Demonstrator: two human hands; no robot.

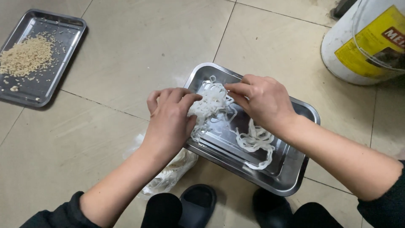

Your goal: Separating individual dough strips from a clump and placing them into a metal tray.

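Both hands (211,112) seemingly pinching white noodles (209,102) over steel tray (295,177).

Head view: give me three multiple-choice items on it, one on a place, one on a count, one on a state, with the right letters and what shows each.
1. Where does the tray of tan crumbs lie?
A. upper left, on the floor tiles
B. inside the white bucket
C. under the near steel tray

2. How many steel trays are in view?
A. one
B. two
C. four

3. How do the two hands meet the white noodle strips?
A. both lie flat on the floor
B. only one touches them
C. both pinch the same clump

Answers:
1 A: the crumb tray's rim sits on the tiles at upper left, apart from the near steel tray.
2 B: just those two show.
3 C: the left hand and the right hand close their fingertips on the clump over the near tray's far corner.
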